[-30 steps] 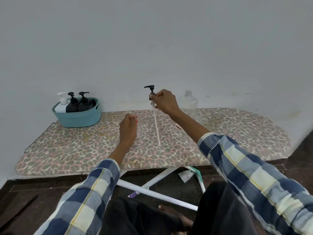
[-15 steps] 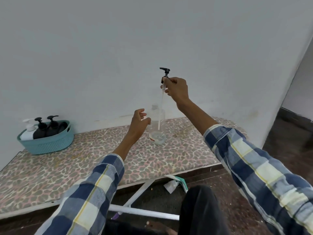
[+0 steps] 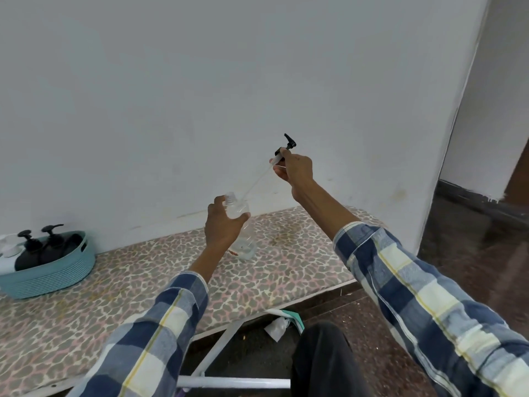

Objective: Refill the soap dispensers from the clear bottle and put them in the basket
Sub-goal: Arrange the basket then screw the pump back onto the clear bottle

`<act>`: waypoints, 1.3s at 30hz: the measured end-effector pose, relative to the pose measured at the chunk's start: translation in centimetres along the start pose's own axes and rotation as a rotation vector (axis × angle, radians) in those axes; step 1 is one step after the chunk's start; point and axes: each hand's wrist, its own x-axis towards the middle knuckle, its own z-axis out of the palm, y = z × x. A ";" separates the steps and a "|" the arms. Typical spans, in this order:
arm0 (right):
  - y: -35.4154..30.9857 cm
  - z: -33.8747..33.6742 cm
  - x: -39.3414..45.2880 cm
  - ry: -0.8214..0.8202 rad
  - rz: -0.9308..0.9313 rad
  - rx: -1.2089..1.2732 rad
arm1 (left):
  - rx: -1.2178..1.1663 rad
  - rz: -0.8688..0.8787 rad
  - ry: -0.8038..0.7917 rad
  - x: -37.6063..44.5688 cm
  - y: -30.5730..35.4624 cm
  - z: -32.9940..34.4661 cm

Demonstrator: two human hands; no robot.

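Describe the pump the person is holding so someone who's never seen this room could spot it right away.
Start at the leopard-print ironing board by the white wall, then follow the right sleeve to the raised right hand. That hand pinches a black pump head whose long thin tube slants toward the clear bottle. Unlike the pumps in the teal basket, it sits on no bottle.

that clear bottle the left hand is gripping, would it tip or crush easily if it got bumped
Probably tips easily: the clear bottle looks nearly empty, so likely light, and it is tall over a narrow base. Its thin see-through wall suggests it may dent under a firm squeeze by the left hand. On the padded board it would likely slide little.
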 end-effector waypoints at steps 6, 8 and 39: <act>0.3 1.9 -0.8 -0.058 0.030 0.087 | 0.051 0.026 0.093 0.0 -1.4 -5.2; 0.5 3.5 -1.8 -0.098 0.038 0.110 | 0.083 0.020 0.094 -0.1 -2.4 -7.5; -1.0 10.2 -6.1 -0.132 -0.253 -0.038 | 0.007 0.023 -0.134 -2.8 -7.1 -12.4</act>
